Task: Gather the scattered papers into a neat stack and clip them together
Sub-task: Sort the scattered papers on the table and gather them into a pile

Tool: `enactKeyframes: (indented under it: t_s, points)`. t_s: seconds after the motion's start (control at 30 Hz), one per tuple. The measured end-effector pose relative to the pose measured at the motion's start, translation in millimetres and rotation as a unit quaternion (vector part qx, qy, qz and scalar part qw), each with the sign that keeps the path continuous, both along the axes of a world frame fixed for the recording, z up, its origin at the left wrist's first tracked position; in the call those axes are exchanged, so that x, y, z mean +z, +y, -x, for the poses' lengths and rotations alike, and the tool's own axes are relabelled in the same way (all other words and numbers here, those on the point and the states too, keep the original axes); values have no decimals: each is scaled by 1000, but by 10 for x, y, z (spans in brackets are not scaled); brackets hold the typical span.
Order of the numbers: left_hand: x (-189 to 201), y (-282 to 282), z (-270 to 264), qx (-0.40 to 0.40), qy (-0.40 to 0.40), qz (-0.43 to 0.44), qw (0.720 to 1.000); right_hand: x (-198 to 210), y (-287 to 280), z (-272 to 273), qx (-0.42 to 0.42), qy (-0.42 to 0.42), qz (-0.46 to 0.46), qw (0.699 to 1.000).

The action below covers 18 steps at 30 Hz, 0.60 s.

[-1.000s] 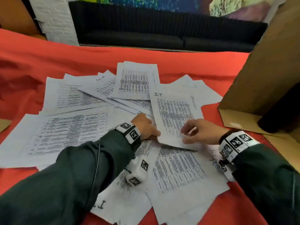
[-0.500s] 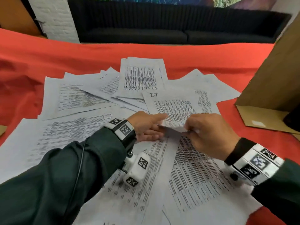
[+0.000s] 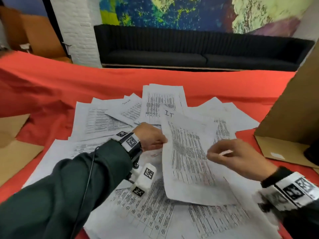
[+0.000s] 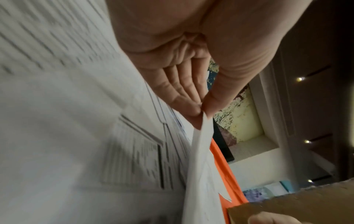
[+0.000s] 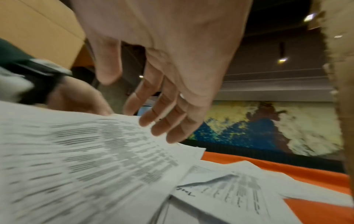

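Barely started — the left hand [image 3: 151, 137] is pinching one sheet [image 3: 188, 152] by its edge, the right hand [image 3: 241, 156] is hovering loose-fingered and empty, and the papers [image 3: 107, 121] are lying scattered, no clip visible.

A table [image 3: 215, 80] draped in a wrinkled red-orange cloth [image 3: 51, 87] carries the lot. Spread across its middle and near side lies a loose heap of printed papers [image 3: 107, 118], overlapping at all angles, some fanned toward the far edge, others sliding toward the near one. At the right stands an open cardboard box [image 3: 293, 118], its flap [image 3: 283, 150] lying flat on the cloth just beside the papers. At the left edge, flat pieces of brown cardboard [image 3: 15, 150] rest on the cloth.
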State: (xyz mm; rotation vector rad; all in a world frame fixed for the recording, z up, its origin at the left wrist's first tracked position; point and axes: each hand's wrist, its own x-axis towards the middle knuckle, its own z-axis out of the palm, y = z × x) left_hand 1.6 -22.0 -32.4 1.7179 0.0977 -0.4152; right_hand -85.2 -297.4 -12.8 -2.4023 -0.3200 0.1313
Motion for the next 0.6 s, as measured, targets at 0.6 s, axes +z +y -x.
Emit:
enactKeyframes:
  t_s: [0.6]
  points:
    - [48,346,-807,37,-265,-166,949,-356,396,-1544,-251,116,-350,895]
